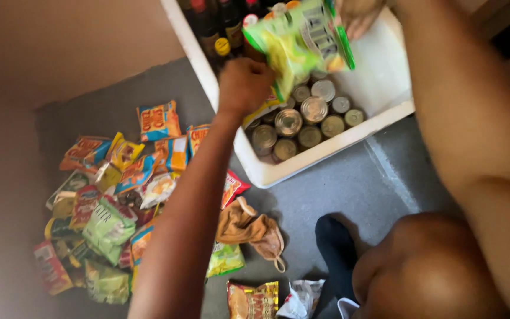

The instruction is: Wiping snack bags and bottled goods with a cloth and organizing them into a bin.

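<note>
L hand [244,84] is clenched on the lower edge of a green-and-yellow snack bag [299,41], holding it up over the white foam box [379,77]. R hand [356,15] grips the bag's top corner at the frame's upper edge; fingers partly cut off, but it's grasping. Bag is tilted, above the box's contents, not resting on them. Below it inside the box: round tin cans [302,118] w/ lids up, packed close, and dark bottles [219,26] along the far side. Box sits on grey floor [337,183]. Left of it, a loose heap of snack packets [119,195]. Nr the box's front, a crumpled brown cloth [249,227].
</note>
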